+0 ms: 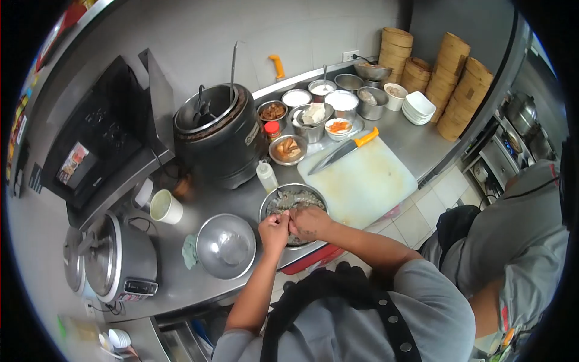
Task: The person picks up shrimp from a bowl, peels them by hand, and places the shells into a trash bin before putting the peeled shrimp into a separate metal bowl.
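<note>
Both my hands meet over a metal bowl [322, 196] of greyish, wet-looking chopped mixture [301, 198]. My left hand [275, 230] is at the bowl's near left rim, its fingers pinched together against the other hand. My right hand [309, 222] reaches in from the right with curled fingers and bits of the mixture stuck on it. Whatever lies between the fingers is too small to make out. A squeeze bottle [266, 175] stands just behind the bowl. Left of it sits a second, shiny metal bowl [225, 246].
A knife [347, 149] with a yellow handle lies on the white cutting board [368, 187] to the right. Behind stand a large black soup warmer [220, 142], several ingredient containers and bamboo steamers [447, 72]. A rice cooker [129, 259] is at left. A co-worker [500, 241] stands close on the right.
</note>
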{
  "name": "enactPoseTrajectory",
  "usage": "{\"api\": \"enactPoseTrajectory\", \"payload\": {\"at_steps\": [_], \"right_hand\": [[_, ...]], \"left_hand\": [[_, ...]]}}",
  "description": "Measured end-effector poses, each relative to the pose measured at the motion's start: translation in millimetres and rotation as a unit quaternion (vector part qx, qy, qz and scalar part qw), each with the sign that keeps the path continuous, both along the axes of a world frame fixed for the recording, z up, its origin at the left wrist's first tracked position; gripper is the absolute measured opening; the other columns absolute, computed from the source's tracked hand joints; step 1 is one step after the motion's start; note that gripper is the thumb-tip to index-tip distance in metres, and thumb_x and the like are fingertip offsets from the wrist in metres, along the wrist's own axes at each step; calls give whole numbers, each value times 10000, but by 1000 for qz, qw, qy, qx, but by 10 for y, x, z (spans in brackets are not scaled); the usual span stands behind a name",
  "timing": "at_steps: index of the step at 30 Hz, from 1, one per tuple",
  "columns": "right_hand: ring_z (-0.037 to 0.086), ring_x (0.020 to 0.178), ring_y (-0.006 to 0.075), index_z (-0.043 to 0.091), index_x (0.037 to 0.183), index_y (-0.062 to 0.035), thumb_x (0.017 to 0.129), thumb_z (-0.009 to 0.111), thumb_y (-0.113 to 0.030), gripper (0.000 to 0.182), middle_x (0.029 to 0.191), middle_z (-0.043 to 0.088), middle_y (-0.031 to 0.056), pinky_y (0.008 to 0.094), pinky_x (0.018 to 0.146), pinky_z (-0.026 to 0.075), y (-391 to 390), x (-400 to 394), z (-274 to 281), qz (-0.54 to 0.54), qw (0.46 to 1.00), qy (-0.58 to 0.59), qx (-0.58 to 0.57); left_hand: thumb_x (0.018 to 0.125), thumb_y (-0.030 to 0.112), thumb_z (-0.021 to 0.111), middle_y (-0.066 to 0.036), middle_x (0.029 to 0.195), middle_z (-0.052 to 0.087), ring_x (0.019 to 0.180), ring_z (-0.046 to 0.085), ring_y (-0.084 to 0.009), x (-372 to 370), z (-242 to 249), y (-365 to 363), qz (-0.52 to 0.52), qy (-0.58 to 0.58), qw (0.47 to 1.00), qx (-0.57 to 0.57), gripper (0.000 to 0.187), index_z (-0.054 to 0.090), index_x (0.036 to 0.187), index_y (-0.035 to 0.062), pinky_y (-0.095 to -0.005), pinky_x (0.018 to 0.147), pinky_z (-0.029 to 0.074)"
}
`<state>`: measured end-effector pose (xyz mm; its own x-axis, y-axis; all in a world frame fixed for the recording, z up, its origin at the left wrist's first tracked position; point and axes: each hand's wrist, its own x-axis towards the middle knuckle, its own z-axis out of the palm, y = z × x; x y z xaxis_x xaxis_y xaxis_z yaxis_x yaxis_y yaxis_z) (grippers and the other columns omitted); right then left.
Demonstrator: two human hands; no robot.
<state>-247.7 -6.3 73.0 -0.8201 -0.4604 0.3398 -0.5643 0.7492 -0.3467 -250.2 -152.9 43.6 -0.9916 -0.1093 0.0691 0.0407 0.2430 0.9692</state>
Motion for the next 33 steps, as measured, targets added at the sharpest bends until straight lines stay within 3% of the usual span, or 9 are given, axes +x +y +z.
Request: {"api": "enactPoseTrajectory", "payload": {"at_steps": [4, 7, 10, 12, 24, 31, 33], "right_hand": [[652, 590, 335, 617, 769, -13, 849, 535, -231, 246, 656, 643, 179, 436, 570, 528, -22, -56, 12, 6, 1000, -1, 29], [645, 589, 345, 633, 749, -27, 856, 524, -227, 251, 679, 652, 182, 444, 583, 529, -88, -107, -15, -1, 1000, 27, 14], [648, 608, 355, 631, 752, -20, 858, 521, -226, 256, 687, 649, 198, 448, 594, 528, -124, -149, -5, -7, 1000, -9, 10], [650, 625, 361, 629, 759, -13, 864, 518, -235, 269, 691, 645, 210, 454, 609, 527, -136, -162, 11, -9, 1000, -23, 13], [642, 731, 378, 630, 821, -25, 900, 482, -256, 285, 789, 660, 189, 479, 673, 510, -313, -253, 2, -21, 996, -87, -13], [618, 773, 414, 613, 828, -14, 895, 498, -258, 278, 803, 639, 217, 493, 689, 487, -367, -268, -63, -33, 987, -106, -115], [613, 778, 420, 609, 820, -12, 894, 504, -256, 275, 801, 631, 227, 498, 689, 479, -354, -282, -56, -46, 986, -99, -126]], "left_hand": [[880, 177, 658, -15, 537, 568, 497, 468, -72, 72, 213, 35, 23, -16, 1000, 1, 330, 604, 613, -8, -277, 471, 365], [890, 177, 641, -17, 540, 565, 502, 470, -72, 3, 115, -16, 17, 8, 1000, 18, 338, 596, 611, -10, -271, 483, 368], [889, 166, 629, -17, 539, 561, 502, 465, -75, -13, 153, -31, 9, 13, 998, 55, 325, 597, 617, -9, -268, 491, 366], [898, 195, 637, -2, 550, 562, 508, 471, -60, -32, 138, -57, 35, 44, 998, -18, 337, 605, 621, 4, -247, 487, 371], [874, 148, 640, -14, 549, 564, 522, 474, -60, -167, 133, -207, 15, 19, 1000, 19, 289, 604, 632, -6, -262, 502, 390], [859, 161, 649, -15, 561, 570, 517, 472, -59, -263, 111, -250, 2, 14, 998, 62, 264, 613, 660, -9, -264, 492, 384], [849, 177, 655, 1, 565, 560, 522, 466, -56, -281, 116, -257, 11, 56, 998, -39, 260, 619, 671, -8, -252, 491, 373]]}}
